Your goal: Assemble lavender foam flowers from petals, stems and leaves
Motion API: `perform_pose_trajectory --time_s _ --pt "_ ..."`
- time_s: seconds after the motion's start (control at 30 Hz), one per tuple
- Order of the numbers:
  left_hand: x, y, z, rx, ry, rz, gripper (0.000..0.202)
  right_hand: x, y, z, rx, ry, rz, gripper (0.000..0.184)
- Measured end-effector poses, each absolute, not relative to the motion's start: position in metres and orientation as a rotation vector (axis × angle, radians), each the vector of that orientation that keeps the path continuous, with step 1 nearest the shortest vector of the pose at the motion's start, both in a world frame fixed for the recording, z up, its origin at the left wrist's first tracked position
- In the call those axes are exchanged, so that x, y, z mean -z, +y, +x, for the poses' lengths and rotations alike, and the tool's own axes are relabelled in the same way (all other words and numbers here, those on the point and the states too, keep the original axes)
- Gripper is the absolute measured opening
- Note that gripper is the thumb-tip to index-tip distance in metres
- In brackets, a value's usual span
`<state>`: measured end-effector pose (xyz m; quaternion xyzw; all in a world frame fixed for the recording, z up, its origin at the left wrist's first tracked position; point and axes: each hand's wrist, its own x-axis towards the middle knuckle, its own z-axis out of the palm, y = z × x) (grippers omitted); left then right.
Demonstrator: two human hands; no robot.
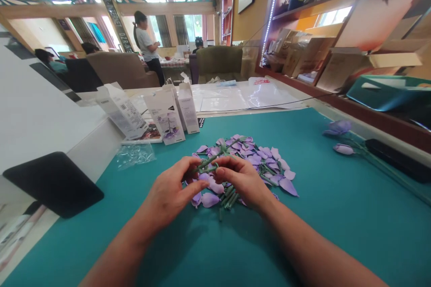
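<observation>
Both of my hands meet over a heap of purple petals (pixel 262 156) on a green mat (pixel 296 242). Between the fingers of my left hand (pixel 170 190) runs a green artificial flower stem (pixel 212 159), slanting up to the right. My right hand (pixel 240 178) pinches a short green piece (pixel 209 168) at the stem with thumb and forefinger; its exact shape is partly covered by the fingers. Just beyond the hands, loose petals lie in a pile, and below them sits a small bunch of green stem pieces (pixel 229 198).
White boxes (pixel 164 119) stand at the back left beside crumpled clear plastic (pixel 135 154). A black tablet-like panel (pixel 54 184) is at the left. Assembled purple flowers (pixel 338 128) and a black long object (pixel 399 159) lie at the right. A person (pixel 146 45) stands far behind.
</observation>
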<state>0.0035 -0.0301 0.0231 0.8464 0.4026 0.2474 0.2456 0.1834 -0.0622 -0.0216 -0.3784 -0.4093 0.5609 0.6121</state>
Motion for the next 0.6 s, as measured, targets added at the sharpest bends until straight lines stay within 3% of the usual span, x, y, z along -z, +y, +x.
perform_pose_trajectory --time_s 0.6 --pt "-0.004 -0.015 0.007 -0.679 0.997 1.876 0.021 0.037 -0.056 0.187 -1.382 -0.802 -0.919 0.032"
